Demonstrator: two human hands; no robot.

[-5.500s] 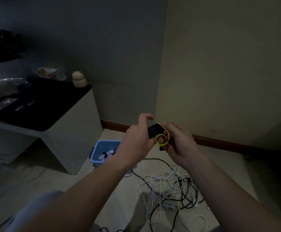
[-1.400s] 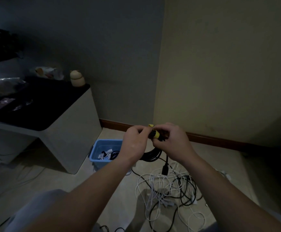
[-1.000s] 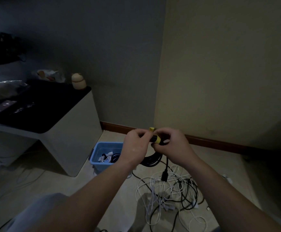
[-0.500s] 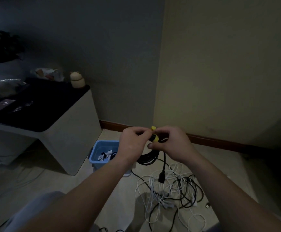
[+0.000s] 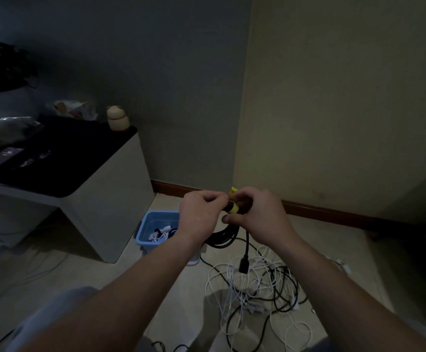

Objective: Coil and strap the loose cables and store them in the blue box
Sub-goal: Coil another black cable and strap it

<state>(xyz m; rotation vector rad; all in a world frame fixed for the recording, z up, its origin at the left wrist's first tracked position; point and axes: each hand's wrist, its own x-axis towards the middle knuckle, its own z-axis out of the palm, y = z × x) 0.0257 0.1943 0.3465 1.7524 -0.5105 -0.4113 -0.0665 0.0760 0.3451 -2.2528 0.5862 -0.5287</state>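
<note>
Yellow strap [image 5: 233, 208], wrapped round the top of a black coiled cable [image 5: 222, 238], held in mid-air between both hands. Left hand [image 5: 199, 217]: fingers curled, tips pinching the strap. Right hand [image 5: 260, 214]: fingers curled over the bundle, thumb beneath. Plug [image 5: 243, 265]: dangles from the coil. Blue box [image 5: 156, 219]: on the floor to the left, white leads inside. Loose cables [image 5: 252, 290]: tangled heap on the floor below the hands.

The floor [image 5: 333, 237] carries a tangle of white and black cables [image 5: 255, 288]. The blue box [image 5: 156, 217] sits at their 10 o'clock, with a white table [image 5: 115, 212] at the box's 9 o'clock.
</note>
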